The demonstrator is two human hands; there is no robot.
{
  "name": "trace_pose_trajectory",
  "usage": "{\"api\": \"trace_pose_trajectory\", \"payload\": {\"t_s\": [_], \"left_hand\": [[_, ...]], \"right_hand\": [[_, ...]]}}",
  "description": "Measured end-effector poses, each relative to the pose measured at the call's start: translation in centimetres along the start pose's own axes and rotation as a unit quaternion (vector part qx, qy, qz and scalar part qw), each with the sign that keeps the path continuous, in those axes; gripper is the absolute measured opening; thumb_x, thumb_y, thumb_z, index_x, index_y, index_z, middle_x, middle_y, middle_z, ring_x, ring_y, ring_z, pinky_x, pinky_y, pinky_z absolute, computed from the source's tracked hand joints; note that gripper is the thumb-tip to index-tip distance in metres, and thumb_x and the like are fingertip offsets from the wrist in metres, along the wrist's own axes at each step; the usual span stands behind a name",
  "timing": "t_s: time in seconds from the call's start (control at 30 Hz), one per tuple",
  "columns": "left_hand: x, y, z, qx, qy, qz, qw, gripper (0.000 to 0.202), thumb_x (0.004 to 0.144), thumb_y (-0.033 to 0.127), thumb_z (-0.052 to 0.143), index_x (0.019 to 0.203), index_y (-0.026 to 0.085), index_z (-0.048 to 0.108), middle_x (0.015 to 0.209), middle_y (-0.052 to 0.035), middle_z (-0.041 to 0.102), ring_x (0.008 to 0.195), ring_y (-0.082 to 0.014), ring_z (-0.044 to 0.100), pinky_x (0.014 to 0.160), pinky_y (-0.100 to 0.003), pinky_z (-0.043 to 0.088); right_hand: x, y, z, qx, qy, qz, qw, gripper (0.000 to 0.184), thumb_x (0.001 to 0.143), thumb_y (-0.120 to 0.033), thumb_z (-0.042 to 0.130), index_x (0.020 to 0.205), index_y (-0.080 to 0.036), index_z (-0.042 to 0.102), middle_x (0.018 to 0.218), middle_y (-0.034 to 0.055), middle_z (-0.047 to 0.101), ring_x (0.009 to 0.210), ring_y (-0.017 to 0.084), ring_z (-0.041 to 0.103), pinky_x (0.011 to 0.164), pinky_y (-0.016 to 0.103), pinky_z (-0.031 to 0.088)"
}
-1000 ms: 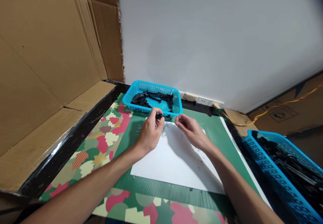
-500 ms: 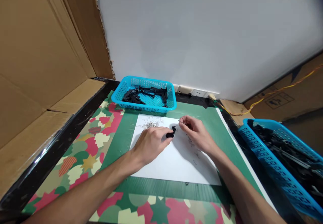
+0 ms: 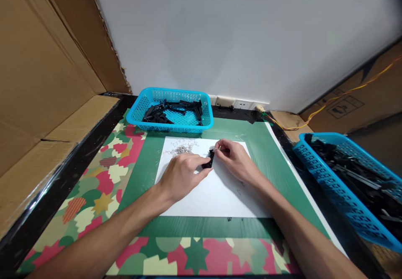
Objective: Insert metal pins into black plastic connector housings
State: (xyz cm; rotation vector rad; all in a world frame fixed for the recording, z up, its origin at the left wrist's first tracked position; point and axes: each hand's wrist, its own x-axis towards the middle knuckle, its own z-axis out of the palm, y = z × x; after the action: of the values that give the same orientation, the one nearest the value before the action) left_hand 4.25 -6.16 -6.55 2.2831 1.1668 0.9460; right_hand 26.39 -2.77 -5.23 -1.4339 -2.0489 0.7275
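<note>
Between the thumb and fingers of my left hand [image 3: 185,171] is a small black plastic part [image 3: 207,161], held over the white paper sheet [image 3: 204,199]. My right hand [image 3: 234,156] pinches a thin metal pin [image 3: 216,148], whose end lies at the top of the black part; whether it touches or enters the part I cannot tell. Behind my left hand a pile of small silvery metal pieces [image 3: 183,148] is spread on the paper. A few more thin bent wires [image 3: 239,192] lie near my right wrist.
A blue basket [image 3: 169,127] with black plastic parts stands at the back. Another blue basket [image 3: 339,182], filled with black parts, is at the right. Cardboard [image 3: 40,61] walls the left side. A yellow cable [image 3: 310,117] runs from sockets [image 3: 243,104] along the wall.
My right hand has moved left, bringing the metal pin to the top of the black part. The black part looks more upright in my left hand. The whole view has shifted slightly.
</note>
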Motion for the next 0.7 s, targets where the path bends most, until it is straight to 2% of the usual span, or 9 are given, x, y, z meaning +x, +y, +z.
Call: {"api": "trace_pose_trajectory", "payload": {"t_s": [0.3,0.7], "left_hand": [[-0.11,-0.23,0.30,-0.015,0.009,-0.018,1.000,0.021,0.095,0.028,0.076,0.113,0.019,0.082,0.095,-0.0059,0.083,0.075,-0.0215,0.074,0.072,-0.037,0.058],[-0.05,-0.08,0.33,-0.021,0.011,-0.022,0.999,0.018,0.096,0.030,0.074,0.108,0.021,0.083,0.096,-0.0063,0.084,0.073,-0.0210,0.074,0.074,-0.038,0.061]], "right_hand": [[-0.19,0.02,0.71,-0.030,0.032,-0.015,0.999,0.016,0.098,-0.029,0.052,0.093,-0.020,0.065,0.062,-0.0025,0.053,0.058,0.015,0.043,0.059,0.030,0.032],[-0.07,0.15,0.70,-0.062,0.038,-0.016,0.997,0.011,0.092,-0.024,0.058,0.090,-0.021,0.068,0.062,-0.0016,0.058,0.057,0.016,0.048,0.062,0.031,0.035]]}}
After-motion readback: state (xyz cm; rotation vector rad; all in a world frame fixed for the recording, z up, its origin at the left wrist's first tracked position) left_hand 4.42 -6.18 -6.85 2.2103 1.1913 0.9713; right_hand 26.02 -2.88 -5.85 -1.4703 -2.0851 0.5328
